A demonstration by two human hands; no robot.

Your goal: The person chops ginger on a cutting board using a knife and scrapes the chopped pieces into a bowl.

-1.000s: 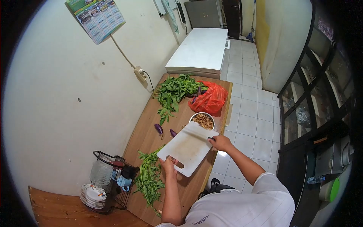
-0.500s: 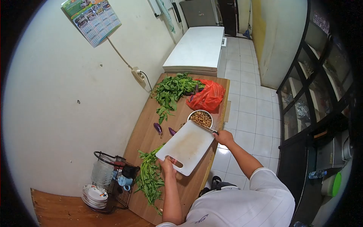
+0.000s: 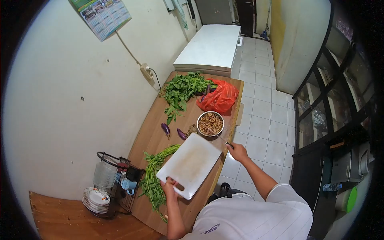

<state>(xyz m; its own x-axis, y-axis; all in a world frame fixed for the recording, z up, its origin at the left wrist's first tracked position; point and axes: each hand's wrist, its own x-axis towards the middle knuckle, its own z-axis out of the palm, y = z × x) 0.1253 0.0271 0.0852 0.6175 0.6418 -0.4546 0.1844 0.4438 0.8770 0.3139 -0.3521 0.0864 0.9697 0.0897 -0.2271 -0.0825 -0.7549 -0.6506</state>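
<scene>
My left hand (image 3: 169,187) grips a white cutting board (image 3: 193,160) at its handle slot, and the board is tilted above the table. In my right hand (image 3: 237,151) is a knife (image 3: 222,140), held by its dark handle with the blade pointing toward a round metal bowl (image 3: 198,131). Chopped brown pieces (image 3: 210,122) fill the bowl, just beyond the board's far edge. Two small purple eggplants (image 3: 165,129) lie left of the bowl. Green leafy stems (image 3: 153,176) spread beside and partly behind the board.
A leafy green pile (image 3: 181,91) and a red plastic bag (image 3: 219,97) occupy the far end of the wooden table (image 3: 147,138). A dish rack (image 3: 127,182) and stacked plates (image 3: 96,199) stand at the left. Beyond is a white chest freezer (image 3: 209,46).
The cutting board has moved back toward me and left, away from the bowl, showing more of the bowl. My right hand with the knife is slightly lower and apart from the board.
</scene>
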